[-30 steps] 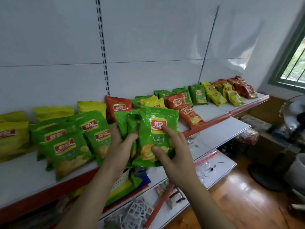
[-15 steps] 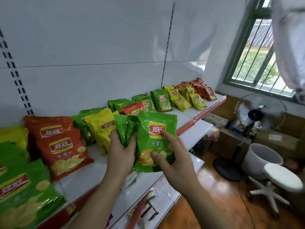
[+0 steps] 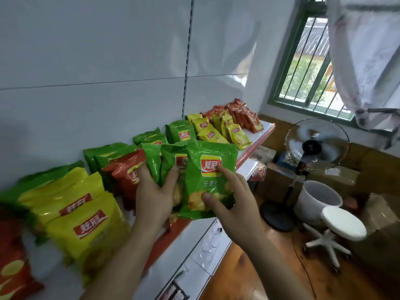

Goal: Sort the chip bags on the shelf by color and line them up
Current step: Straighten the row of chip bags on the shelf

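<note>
1. Head view: the left hand [image 3: 154,197] grips a bunch of green chip bags [image 3: 164,163], thumb curled over their front and the other fingers hidden behind them, so how many bags it holds cannot be told.
2. The right hand [image 3: 232,204] pinches the front green bag [image 3: 208,180] (the one with its red logo facing the camera), thumb pressed on the lower front and index finger laid by the logo; the remaining fingers are curled behind it.
3. That front bag stands upright between the two hands, overlapping the bunch on its left side, above the front edge of the shelf [image 3: 258,135].
4. Just left of the left hand an orange-red bag [image 3: 126,169] lies on the shelf, with green bags leaning at the back panel behind it.
5. Further left of that hand lie yellow bags [image 3: 75,213], overlapping one another, and a red bag [image 3: 13,267] at the frame's edge.
6. Beyond the hands, along the shelf, sit more green bags [image 3: 180,132], then a yellow group [image 3: 213,131], then a red group [image 3: 244,114] at the far end.
7. To the right of the right hand, on the wooden floor, stand a fan [image 3: 313,146], a white bucket [image 3: 316,199] and a white stool [image 3: 342,224], below a green-framed window [image 3: 303,68].
</note>
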The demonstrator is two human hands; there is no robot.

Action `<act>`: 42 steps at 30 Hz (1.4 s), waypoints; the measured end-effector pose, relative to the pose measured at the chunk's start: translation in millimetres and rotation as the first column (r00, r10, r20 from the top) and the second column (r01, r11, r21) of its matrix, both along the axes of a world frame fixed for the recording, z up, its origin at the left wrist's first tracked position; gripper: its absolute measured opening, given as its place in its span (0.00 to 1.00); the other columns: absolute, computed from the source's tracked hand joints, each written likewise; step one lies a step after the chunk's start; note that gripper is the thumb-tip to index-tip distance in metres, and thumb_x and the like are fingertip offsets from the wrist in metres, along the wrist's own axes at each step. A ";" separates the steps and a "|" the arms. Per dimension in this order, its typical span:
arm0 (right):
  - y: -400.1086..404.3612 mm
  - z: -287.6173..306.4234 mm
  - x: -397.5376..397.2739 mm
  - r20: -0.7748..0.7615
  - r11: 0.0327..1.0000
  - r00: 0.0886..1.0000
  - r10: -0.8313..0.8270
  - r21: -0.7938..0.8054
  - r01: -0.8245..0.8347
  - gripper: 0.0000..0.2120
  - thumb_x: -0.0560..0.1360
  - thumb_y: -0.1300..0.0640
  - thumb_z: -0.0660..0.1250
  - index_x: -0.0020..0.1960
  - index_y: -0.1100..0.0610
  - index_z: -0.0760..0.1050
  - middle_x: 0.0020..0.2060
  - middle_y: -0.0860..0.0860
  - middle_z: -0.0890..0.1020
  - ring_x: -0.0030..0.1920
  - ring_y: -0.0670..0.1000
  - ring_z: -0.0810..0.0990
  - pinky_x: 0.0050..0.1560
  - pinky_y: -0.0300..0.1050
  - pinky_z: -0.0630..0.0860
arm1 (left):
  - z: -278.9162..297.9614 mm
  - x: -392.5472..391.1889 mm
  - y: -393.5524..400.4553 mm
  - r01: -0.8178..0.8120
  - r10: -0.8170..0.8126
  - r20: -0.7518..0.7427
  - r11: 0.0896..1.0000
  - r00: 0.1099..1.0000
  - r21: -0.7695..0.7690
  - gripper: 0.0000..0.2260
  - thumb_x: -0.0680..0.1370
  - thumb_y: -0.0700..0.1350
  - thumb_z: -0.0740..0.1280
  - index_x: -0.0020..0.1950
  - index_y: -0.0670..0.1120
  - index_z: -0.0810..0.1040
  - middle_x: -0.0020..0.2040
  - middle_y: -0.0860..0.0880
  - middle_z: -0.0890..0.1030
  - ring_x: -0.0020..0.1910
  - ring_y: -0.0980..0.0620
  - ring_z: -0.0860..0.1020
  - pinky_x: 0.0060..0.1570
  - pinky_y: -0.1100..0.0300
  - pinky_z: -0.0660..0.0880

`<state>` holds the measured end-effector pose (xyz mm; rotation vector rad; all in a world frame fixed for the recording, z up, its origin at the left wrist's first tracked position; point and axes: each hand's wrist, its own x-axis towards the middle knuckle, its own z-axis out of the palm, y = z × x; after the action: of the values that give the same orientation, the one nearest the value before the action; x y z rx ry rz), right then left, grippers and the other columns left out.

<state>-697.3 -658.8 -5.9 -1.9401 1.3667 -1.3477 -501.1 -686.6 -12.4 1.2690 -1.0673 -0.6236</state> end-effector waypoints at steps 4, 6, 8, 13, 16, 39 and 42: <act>-46.3 -9.3 -24.1 -0.002 1.000 1.000 0.023 0.014 -0.023 0.33 0.75 0.48 0.78 0.76 0.35 0.68 0.65 0.32 0.72 0.65 0.34 0.73 0.59 0.35 0.77 | -2.6 -12.9 -33.4 -0.027 0.027 0.001 1.000 1.000 0.003 0.25 0.78 0.58 0.72 0.72 0.54 0.70 0.58 0.63 0.80 0.50 0.78 0.76 0.48 0.72 0.71; -75.1 -14.1 -36.3 0.021 0.999 0.999 0.050 0.021 -0.050 0.34 0.76 0.49 0.78 0.76 0.35 0.68 0.65 0.32 0.70 0.66 0.35 0.73 0.60 0.41 0.80 | -3.5 -18.7 -47.8 -0.070 0.069 0.014 0.997 0.997 0.019 0.23 0.79 0.57 0.72 0.70 0.54 0.70 0.57 0.63 0.80 0.49 0.78 0.76 0.47 0.72 0.71; -106.9 -17.9 -48.7 0.014 0.996 0.997 0.080 0.025 -0.081 0.33 0.76 0.49 0.78 0.77 0.37 0.68 0.66 0.33 0.70 0.66 0.38 0.73 0.61 0.46 0.81 | -4.9 -23.4 -63.5 -0.141 0.140 0.031 0.989 0.990 0.035 0.19 0.80 0.55 0.72 0.68 0.54 0.70 0.55 0.63 0.79 0.49 0.75 0.77 0.43 0.76 0.69; -184.2 -14.7 -72.2 0.027 0.990 0.990 0.139 0.023 -0.140 0.33 0.78 0.53 0.76 0.79 0.41 0.68 0.64 0.32 0.69 0.59 0.36 0.77 0.57 0.46 0.83 | 5.5 -28.0 -89.7 -0.333 0.332 0.033 0.942 0.943 0.039 0.21 0.80 0.55 0.72 0.68 0.49 0.71 0.55 0.57 0.81 0.47 0.71 0.79 0.44 0.71 0.74; -221.2 -20.9 -70.3 0.012 0.985 0.986 0.167 0.030 -0.167 0.32 0.80 0.55 0.75 0.80 0.45 0.68 0.63 0.42 0.71 0.53 0.34 0.78 0.51 0.46 0.83 | 11.4 -23.7 -89.5 -0.469 0.465 0.074 0.882 0.882 0.046 0.17 0.81 0.54 0.71 0.65 0.50 0.70 0.52 0.61 0.77 0.43 0.74 0.76 0.45 0.75 0.70; -317.6 -111.3 69.5 -0.681 0.887 0.663 0.312 -0.041 -0.460 0.38 0.78 0.35 0.62 0.85 0.40 0.55 0.84 0.62 0.54 0.83 0.68 0.53 0.79 0.68 0.59 | 13.4 10.4 -76.7 -0.649 0.650 -0.004 0.760 0.760 0.041 0.21 0.78 0.59 0.73 0.68 0.54 0.73 0.59 0.58 0.83 0.56 0.61 0.81 0.55 0.57 0.79; -325.0 -109.1 70.4 -0.702 0.870 0.632 0.327 -0.037 -0.492 0.39 0.79 0.31 0.61 0.85 0.36 0.48 0.85 0.59 0.45 0.84 0.67 0.46 0.81 0.66 0.57 | 18.6 0.3 -80.4 -0.667 0.667 -0.008 0.745 0.745 0.034 0.22 0.78 0.60 0.72 0.68 0.53 0.74 0.58 0.58 0.83 0.56 0.61 0.81 0.52 0.59 0.78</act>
<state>-626.9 -983.7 -115.0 -2.8679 0.9197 -0.5813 -500.7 -767.0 6.2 1.5490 -0.5101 -0.0916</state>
